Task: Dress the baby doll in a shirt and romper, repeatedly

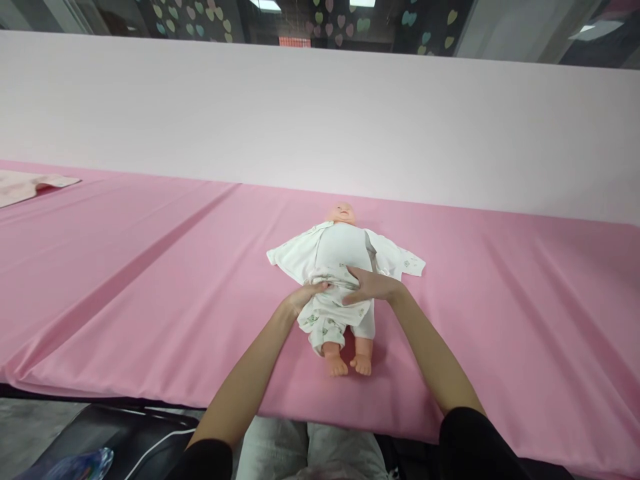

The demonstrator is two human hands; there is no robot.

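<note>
A baby doll (343,213) lies face up, its bare feet pointing toward me. A white top (295,257) spreads out at both sides, its front parted over the doll's pale torso (343,248). White baby pants (333,335) with a small green print cover the legs, and cloth is bunched at the waist. My left hand (306,295) is closed on the bunched pants at the left side of the waist, most of its fingers hidden. On the right side, my right hand (374,285) rests against the waist cloth with thumb and fingers spread apart.
A pink sheet (175,287) with long creases covers the table. At the far left lies a folded pale cloth (30,187). A low white wall (320,120) stands behind. Below the table edge are a black chair (120,437) and a white cable (155,445).
</note>
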